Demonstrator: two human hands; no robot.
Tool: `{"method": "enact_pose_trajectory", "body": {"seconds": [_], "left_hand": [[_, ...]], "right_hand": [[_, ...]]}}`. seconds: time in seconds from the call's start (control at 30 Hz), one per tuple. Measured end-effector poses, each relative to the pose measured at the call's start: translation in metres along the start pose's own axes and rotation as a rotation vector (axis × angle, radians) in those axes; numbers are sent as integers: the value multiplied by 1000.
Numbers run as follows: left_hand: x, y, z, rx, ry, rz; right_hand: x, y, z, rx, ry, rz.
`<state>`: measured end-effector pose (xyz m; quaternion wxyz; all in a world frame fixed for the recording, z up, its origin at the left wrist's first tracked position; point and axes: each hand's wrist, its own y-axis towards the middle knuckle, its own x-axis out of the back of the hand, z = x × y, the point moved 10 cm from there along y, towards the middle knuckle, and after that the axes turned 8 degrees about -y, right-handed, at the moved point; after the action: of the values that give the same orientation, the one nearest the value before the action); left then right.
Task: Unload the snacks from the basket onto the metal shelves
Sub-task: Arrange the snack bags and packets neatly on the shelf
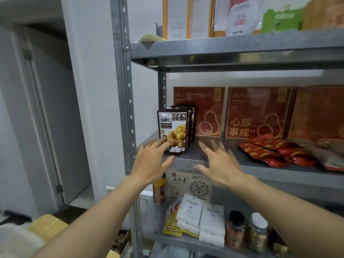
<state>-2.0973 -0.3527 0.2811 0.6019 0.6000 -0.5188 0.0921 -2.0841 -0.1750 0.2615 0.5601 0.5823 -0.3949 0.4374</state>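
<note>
Several dark chestnut snack pouches [175, 130] stand upright in a row at the left end of the middle metal shelf [232, 163]. My left hand [151, 161] is spread open, its fingertips touching the lower front of the first pouch. Just right of the pouches, my right hand [219, 162] hovers over the shelf's front edge with straight fingers and holds nothing. Red snack packets [273, 152] lie flat in a pile on the right of the same shelf. The basket is out of view.
Red gift boxes [258, 112] stand along the back of the middle shelf. The lower shelf holds white packs [201, 218], jars [257, 233], a can [158, 191] and a box. The upper shelf carries bags and boxes. A grey upright post [126, 101] borders the left side.
</note>
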Motion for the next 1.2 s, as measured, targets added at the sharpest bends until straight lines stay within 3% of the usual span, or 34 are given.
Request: {"method": "enact_pose_trajectory", "body": {"seconds": [0.33,0.5,0.63,0.8,0.93,1.2], "left_hand": [[-56,16,-113,-73,72,194],[-85,62,-148,-76,-167,215],[-137,98,-169,-18,-358,408],[-189,128,-200,-52,-581,542],[-214,136,-218,-7,-748,651],[-219,157,-197,360,-1161,351]], "right_hand": [[30,-44,-82,-1,-20,-48],[67,-38,-135,-88,103,-240],[92,-28,-184,-274,186,-446],[60,3,-257,-589,260,-233],[43,14,-282,-672,389,-121],[27,17,-297,-774,821,-158]]}}
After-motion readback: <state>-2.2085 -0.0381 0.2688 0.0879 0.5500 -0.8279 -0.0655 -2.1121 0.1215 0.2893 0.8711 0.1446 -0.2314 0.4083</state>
